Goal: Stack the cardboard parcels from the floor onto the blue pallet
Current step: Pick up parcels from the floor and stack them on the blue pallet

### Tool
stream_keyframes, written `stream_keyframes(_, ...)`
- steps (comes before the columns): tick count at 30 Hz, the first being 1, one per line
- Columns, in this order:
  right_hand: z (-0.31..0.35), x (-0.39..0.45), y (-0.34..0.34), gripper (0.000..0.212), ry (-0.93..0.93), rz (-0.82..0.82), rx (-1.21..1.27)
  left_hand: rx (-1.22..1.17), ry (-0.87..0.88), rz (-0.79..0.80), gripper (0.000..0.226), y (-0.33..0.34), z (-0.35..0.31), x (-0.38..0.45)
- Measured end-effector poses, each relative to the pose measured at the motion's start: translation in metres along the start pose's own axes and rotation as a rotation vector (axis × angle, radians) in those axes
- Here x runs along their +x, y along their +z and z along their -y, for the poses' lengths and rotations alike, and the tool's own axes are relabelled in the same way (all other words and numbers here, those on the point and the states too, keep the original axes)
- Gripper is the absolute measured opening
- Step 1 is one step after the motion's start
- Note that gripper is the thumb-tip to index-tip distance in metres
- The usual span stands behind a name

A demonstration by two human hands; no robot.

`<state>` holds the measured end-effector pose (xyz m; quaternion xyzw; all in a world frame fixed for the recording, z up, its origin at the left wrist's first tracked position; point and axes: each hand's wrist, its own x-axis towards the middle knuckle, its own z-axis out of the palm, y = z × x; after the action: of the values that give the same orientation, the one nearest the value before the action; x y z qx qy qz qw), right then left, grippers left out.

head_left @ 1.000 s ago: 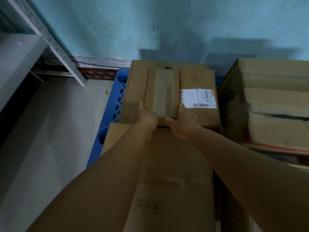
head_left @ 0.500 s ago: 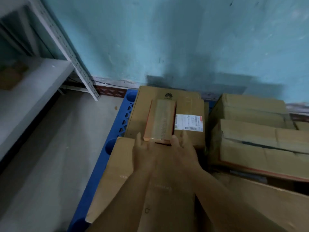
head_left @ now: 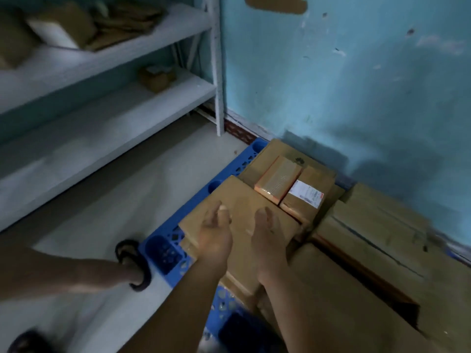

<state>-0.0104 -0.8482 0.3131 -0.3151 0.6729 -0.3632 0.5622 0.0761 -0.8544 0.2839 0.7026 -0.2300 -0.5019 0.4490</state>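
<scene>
On blue pallet (head_left: 163, 248), small parcel (head_left: 277, 179) lying flat, long axis wallward

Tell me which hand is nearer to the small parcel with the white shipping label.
The right hand. It hangs open over the large flat cardboard box, just short of the small labelled cardboard parcel. The left hand hangs open farther left, over the same box.

White shelving (head_left: 107, 98), black sandal (head_left: 132, 263)
</scene>
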Motion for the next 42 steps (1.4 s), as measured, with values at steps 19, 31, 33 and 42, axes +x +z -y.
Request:
stream_keyframes(19, -0.144, -0.308, 0.138, 0.044, -0.261, 0.575, -0.418, -0.442, 0.037, -0.577, 0.040, -0.302, 0.121, -0.267)
stream_keyframes(31, -0.269, -0.475, 0.159, 0.048, -0.228, 1.157, -0.752, -0.767, -0.136, -1.214, 0.038, -0.392, 0.261, -0.455)
stream_keyframes(33, -0.291, -0.492, 0.157, 0.049, -0.217, 1.253, -0.814, -0.816, -0.181, -1.317, 0.040, -0.392, 0.287, -0.479)
stream_keyframes(42, -0.377, -0.582, 0.135, 0.031, -0.225, 1.654, -1.121, -1.073, -0.278, -1.747, 0.015, -0.375, 0.373, -0.575)
